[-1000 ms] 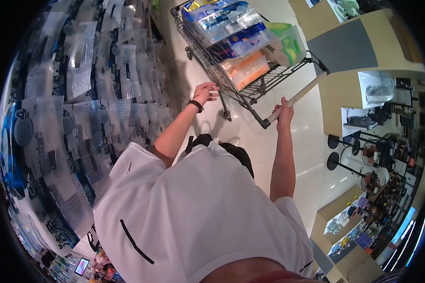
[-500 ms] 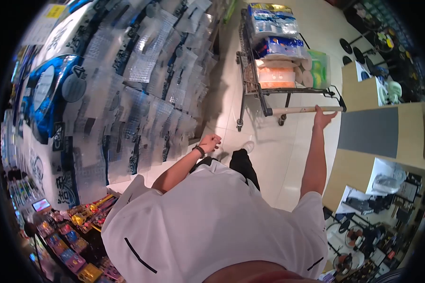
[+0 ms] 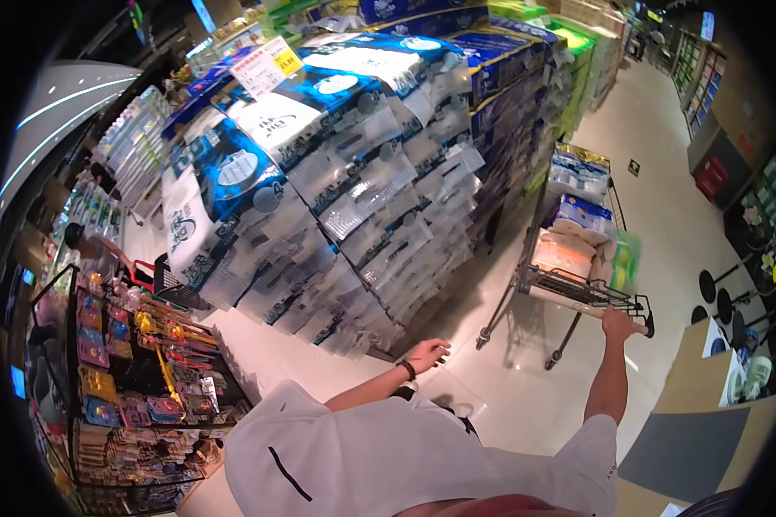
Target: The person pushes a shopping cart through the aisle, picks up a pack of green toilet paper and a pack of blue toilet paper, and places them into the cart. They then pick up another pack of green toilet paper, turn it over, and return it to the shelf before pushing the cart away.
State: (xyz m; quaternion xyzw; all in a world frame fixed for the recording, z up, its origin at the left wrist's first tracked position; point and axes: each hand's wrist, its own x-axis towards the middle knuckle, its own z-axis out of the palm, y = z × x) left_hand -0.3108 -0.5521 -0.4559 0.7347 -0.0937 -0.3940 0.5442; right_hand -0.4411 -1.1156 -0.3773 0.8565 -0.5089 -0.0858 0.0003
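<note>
My right hand (image 3: 616,322) is wrapped round the handle (image 3: 578,305) of a shopping cart (image 3: 634,303), near its right end. Inside the cart lie a blue-and-white pack (image 3: 582,212), an orange-and-white pack (image 3: 564,253) and, toward the far end, another white-and-blue pack (image 3: 579,176). A green pack (image 3: 627,258) sits along the right side. With a dark bracelet at its wrist, my left hand (image 3: 428,353) hangs free, fingers loosely bent and holding nothing. Nearest to it is the lower corner of a tall stack of plastic-wrapped paper packs (image 3: 345,189).
A price sign (image 3: 265,67) stands on the stack. At the left are a rack of small colourful goods (image 3: 147,362), a red-handled basket or cart (image 3: 159,280) and a person (image 3: 95,250). A tiled aisle (image 3: 655,129) runs ahead; wooden display units (image 3: 690,388) stand at the right.
My view has swung up and left, showing the stack's top, the price sign and the aisle ahead. My right hand has closed round the cart handle from a looser, more open hold.
</note>
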